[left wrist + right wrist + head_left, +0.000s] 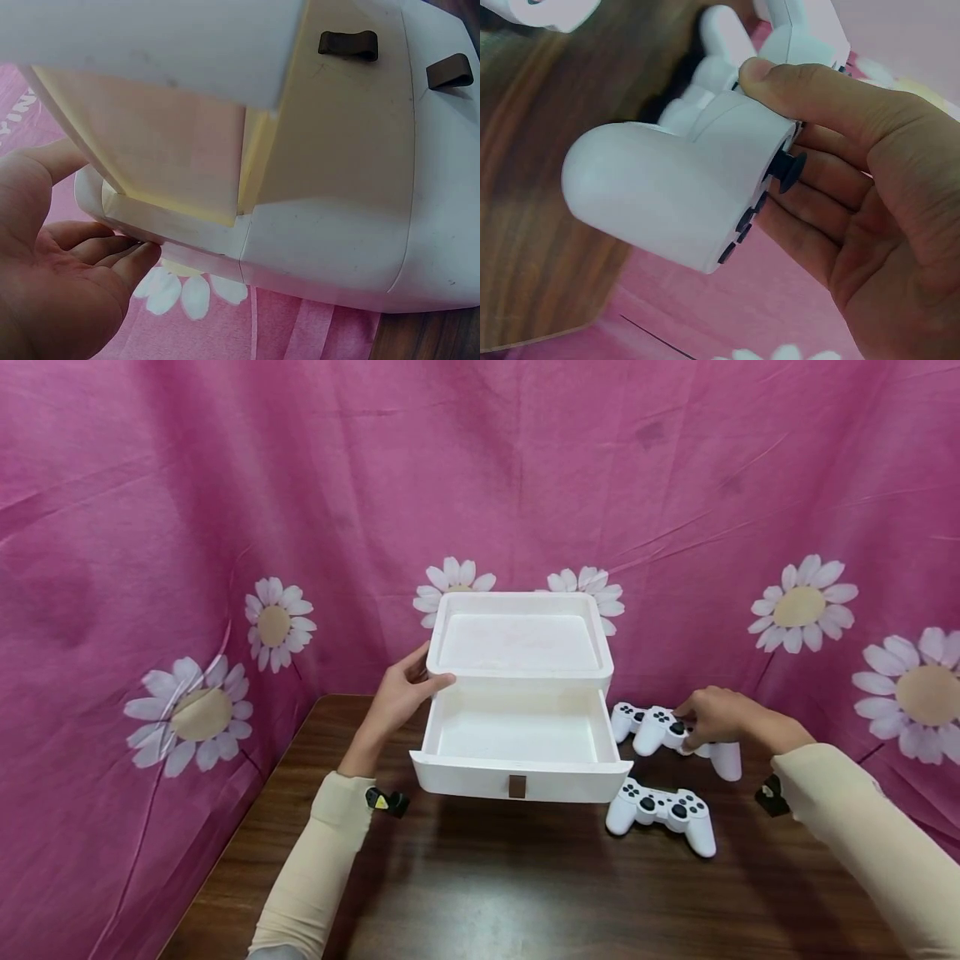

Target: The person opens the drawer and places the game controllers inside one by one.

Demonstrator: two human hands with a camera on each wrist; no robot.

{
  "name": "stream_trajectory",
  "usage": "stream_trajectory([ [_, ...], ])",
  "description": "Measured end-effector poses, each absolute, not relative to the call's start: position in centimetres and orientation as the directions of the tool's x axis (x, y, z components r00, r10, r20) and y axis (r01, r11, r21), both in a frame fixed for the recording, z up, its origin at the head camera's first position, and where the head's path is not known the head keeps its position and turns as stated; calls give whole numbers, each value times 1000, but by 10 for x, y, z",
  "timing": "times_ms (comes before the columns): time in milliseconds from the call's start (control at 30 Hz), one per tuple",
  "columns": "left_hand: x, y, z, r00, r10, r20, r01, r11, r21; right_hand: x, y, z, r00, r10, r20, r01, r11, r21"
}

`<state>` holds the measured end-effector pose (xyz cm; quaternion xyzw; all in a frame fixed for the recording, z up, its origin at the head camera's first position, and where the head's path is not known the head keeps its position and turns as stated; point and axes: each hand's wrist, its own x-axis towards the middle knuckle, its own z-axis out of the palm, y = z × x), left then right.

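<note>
A white drawer unit (pixel 525 677) stands mid-table, its top drawer (pixel 521 782) pulled out and bare inside. My left hand (pixel 402 693) grips the unit's left front edge, thumb on the front and fingers along the side. At the right, my right hand (pixel 716 717) holds a white game controller (pixel 660 195) by its middle, thumb on one face and fingers on the other. Another white controller (pixel 622 722) lies partly hidden behind it. A third controller (pixel 660 817) lies face up nearer the front, right of the drawer.
Two lower drawers with brown pull tabs (pixel 349 46) are closed. The unit has a shallow recessed top (pixel 521 639). Beneath lies a brown wooden table (pixel 487 893). Pink cloth with daisies (pixel 360 485) hangs close behind the table and along its left side.
</note>
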<state>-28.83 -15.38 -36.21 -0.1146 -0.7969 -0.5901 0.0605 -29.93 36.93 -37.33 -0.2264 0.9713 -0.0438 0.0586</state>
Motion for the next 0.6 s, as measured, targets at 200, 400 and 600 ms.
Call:
stream_trajectory([
  [200, -289, -155, -363, -967, 112, 230, 252, 270, 929, -295, 369, -349, -887, -451, -102, -439, 890, -120],
  [400, -290, -155, -363, -967, 109, 231, 252, 266, 930, -289, 365, -326, -875, -473, -99, -460, 878, -133],
  [600, -289, -154, -362, -965, 111, 237, 259, 265, 929, -283, 359, -303, -875, -475, -95, -465, 878, -111],
])
